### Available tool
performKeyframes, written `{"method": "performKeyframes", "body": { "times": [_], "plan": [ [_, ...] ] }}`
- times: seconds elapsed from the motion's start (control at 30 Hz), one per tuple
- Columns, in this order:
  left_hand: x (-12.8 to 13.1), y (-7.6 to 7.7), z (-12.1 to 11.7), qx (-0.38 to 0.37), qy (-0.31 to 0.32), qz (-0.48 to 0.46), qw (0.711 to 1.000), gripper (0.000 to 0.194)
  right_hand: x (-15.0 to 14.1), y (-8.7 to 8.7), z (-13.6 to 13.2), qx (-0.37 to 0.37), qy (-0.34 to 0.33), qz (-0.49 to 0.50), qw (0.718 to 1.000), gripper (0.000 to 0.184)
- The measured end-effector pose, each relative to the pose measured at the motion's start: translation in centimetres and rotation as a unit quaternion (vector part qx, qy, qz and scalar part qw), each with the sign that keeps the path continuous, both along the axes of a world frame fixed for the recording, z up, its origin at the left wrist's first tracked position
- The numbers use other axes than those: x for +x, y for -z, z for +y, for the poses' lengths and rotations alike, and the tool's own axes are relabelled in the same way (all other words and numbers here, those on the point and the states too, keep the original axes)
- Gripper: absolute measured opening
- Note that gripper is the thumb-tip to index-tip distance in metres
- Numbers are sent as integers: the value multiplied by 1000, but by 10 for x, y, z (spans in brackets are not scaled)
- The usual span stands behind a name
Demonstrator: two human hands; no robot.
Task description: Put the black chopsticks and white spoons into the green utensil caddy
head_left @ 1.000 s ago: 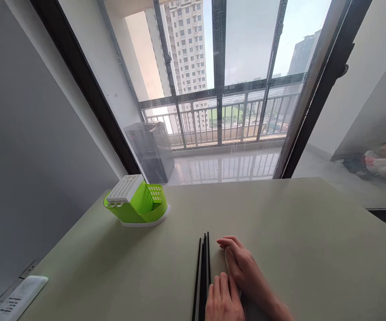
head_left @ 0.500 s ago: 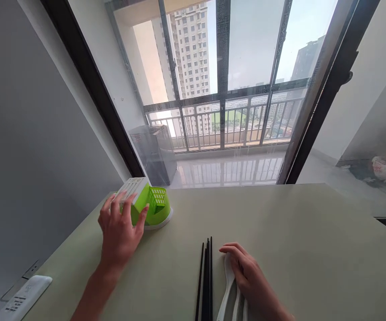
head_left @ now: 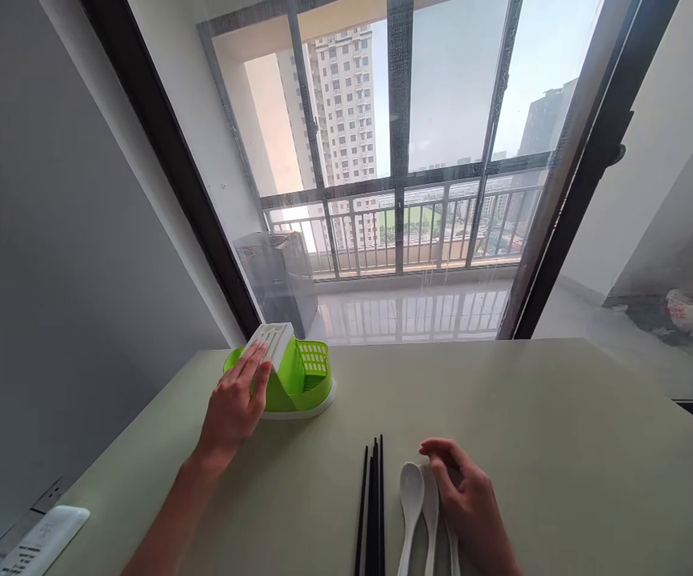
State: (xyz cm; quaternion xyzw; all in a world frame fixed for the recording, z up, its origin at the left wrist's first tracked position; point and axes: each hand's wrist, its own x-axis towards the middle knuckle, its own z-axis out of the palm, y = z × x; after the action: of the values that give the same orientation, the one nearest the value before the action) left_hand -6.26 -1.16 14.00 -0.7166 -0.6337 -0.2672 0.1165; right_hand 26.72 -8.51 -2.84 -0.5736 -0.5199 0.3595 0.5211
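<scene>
A green and white cutlery holder stands at the far left of the pale green table. My left hand lies against its white slotted side with fingers stretched out, touching it. Several black chopsticks lie side by side near the front edge. Right of them lie two white spoons. My right hand rests beside the spoons with its fingers curled loosely over their handles; I cannot tell whether it grips them.
A white remote control lies at the table's near left corner. A glass door with a balcony railing stands behind the table. A grey bin sits on the balcony floor. Bags lie on the floor at far right.
My left hand left the chopsticks and reached the green holder, which shifted slightly right. My right hand slid back, uncovering the two white spoons.
</scene>
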Motion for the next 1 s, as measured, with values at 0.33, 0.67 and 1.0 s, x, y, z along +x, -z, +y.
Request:
{"method": "performKeyframes", "body": {
  "times": [0.33, 0.67, 1.0],
  "plan": [
    [122, 3, -11, -76, 91, 38, 992, 52, 9, 2, 5, 1, 77, 18, 997, 35],
    [198, 8, -19, -102, 155, 46, 982, 51, 12, 3, 6, 6, 78, 19, 997, 36],
    [178, 11, -40, 24, 176, -22, 984, 44, 18, 0, 10, 8, 116, 22, 993, 37]
  ]
}}
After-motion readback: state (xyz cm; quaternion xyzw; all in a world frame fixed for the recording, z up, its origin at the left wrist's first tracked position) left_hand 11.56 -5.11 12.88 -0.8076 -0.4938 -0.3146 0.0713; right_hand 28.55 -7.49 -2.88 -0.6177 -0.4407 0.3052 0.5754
